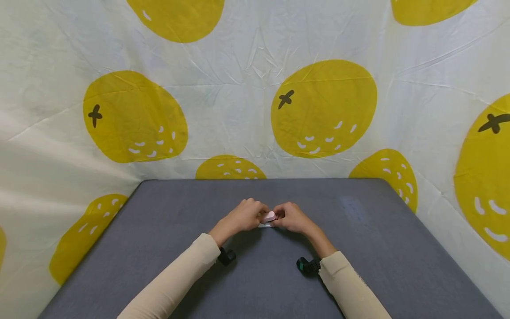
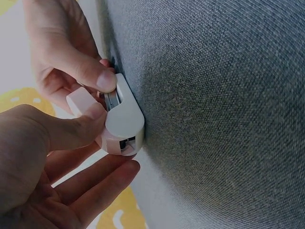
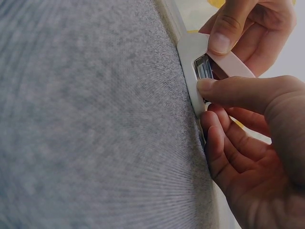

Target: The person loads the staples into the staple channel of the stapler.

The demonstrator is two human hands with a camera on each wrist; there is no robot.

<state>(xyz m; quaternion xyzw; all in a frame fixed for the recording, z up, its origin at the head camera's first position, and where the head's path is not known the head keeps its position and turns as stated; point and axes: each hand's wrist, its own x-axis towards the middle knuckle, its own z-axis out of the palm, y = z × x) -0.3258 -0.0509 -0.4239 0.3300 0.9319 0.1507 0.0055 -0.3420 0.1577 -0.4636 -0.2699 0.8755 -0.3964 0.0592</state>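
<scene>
A small pink-and-white stapler [image 1: 270, 216] is held just at the grey tabletop, between the two hands. Its pink upper arm [image 2: 81, 101] stands swung up from the white base [image 2: 126, 119], and a metal staple channel [image 3: 204, 67] shows in the gap. My left hand [image 1: 248, 214] grips the rounded hinge end, thumb on the pink arm. At the other end my right hand [image 1: 292, 217] pinches the base, its thumb [image 3: 209, 86] on the metal channel and its fingers curled below. Whether staples lie in the channel cannot be made out.
The grey cloth-covered table [image 1: 179, 199] spreads around both hands. Behind it and at its sides hangs a white curtain [image 1: 231, 110] printed with yellow fruit. A black wrist camera [image 1: 227, 256] sits under the left wrist, another black camera [image 1: 308, 266] under the right.
</scene>
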